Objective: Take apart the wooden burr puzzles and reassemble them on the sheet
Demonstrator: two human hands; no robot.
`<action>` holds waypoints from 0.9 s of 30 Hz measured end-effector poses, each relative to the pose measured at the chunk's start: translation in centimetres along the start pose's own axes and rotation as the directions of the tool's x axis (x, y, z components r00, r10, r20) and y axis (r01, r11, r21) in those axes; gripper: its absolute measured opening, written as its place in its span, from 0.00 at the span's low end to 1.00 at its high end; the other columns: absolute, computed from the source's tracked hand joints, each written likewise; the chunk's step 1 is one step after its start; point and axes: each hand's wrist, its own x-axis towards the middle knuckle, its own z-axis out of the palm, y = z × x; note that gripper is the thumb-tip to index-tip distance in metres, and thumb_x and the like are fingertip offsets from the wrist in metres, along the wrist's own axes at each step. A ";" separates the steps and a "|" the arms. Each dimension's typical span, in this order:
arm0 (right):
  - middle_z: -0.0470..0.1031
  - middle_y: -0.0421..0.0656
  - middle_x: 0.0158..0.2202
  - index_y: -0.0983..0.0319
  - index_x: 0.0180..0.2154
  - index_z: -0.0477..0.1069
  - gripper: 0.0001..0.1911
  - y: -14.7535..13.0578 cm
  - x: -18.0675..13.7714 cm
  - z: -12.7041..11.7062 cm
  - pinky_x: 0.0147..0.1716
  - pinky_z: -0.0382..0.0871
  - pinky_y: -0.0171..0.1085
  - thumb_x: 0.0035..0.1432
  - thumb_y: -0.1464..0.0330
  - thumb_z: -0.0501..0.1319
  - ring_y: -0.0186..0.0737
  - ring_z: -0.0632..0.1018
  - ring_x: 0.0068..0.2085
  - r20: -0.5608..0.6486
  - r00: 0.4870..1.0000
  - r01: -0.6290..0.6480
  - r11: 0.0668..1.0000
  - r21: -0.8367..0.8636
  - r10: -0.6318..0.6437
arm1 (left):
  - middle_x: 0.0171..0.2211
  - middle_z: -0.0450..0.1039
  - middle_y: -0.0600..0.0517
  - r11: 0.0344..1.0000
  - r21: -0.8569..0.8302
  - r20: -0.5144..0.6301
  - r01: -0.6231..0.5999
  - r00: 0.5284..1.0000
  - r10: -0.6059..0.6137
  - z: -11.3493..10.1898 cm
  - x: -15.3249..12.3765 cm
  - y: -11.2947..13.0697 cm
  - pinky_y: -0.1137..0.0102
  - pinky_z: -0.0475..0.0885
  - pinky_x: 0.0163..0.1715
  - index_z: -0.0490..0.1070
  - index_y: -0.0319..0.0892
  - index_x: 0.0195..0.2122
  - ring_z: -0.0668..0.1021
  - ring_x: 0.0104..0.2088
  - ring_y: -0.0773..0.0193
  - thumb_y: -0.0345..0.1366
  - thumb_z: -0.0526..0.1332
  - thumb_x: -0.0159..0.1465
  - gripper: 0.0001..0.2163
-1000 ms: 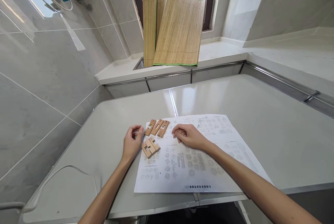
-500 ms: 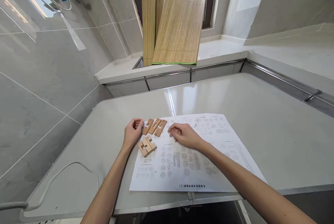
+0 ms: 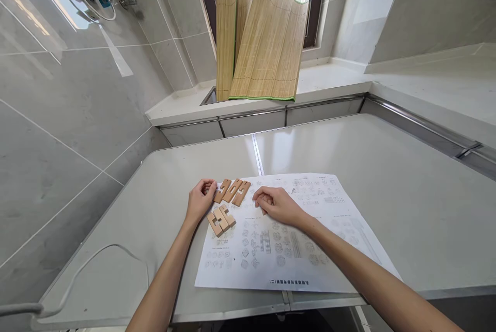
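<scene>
Beside the upper-left part of a printed paper sheet (image 3: 267,272), my left hand (image 3: 201,200) rests with its fingers curled closed. Its fingertips lie against the outer end of the leftmost flat wooden puzzle piece (image 3: 222,191). Two more slotted pieces lie alongside: a middle wooden piece (image 3: 228,196) and a right wooden piece (image 3: 242,193). Nearer to me is a group of paler notched wooden blocks (image 3: 215,223), set close together. My right hand (image 3: 279,206) rests on the paper to the right of the pieces, fingers loosely bent inward and nothing visible in them.
The sheet, covered in small line drawings, lies on a light grey table (image 3: 329,146) with a seam. A grey cable (image 3: 108,246) crosses its left side. Behind, a folded bamboo mat (image 3: 267,48) stands on a white ledge (image 3: 329,79) before a window. Tiled wall (image 3: 77,115) borders the left.
The whole view has shifted slightly, so everything appears a little lower and further right. Both hands and the wooden pieces keep their places relative to the paper.
</scene>
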 end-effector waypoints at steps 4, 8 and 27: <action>0.80 0.38 0.28 0.60 0.38 0.76 0.11 0.2 0.0 0.3 0.34 0.71 0.35 0.62 0.75 0.56 0.36 0.79 0.27 -0.009 1.000 0.007 1.000 -0.022 -0.007 | 0.36 0.83 0.49 1.000 0.014 0.010 -0.009 1.000 0.009 -0.1 -0.2 0.1 0.66 0.74 0.41 0.77 0.43 0.40 0.81 0.37 0.58 0.52 0.62 0.66 0.16; 0.79 0.38 0.26 0.60 0.38 0.76 0.10 0.1 -0.1 0.6 0.34 0.70 0.36 0.64 0.73 0.56 0.38 0.77 0.27 -0.005 1.000 0.008 0.999 -0.042 -0.008 | 0.36 0.83 0.50 0.999 0.041 0.020 -0.016 1.000 0.015 -0.3 -0.6 0.5 0.66 0.75 0.41 0.78 0.44 0.39 0.82 0.36 0.58 0.52 0.61 0.66 0.16; 0.80 0.39 0.32 0.59 0.39 0.75 0.10 0.1 0.3 1.1 0.31 0.67 0.35 0.64 0.76 0.57 0.36 0.74 0.27 -0.015 1.000 0.001 0.996 -0.092 -0.003 | 0.35 0.84 0.52 0.993 0.116 0.052 -0.018 0.999 0.012 -0.6 -0.8 1.6 0.63 0.75 0.45 0.76 0.46 0.40 0.83 0.37 0.56 0.50 0.60 0.67 0.14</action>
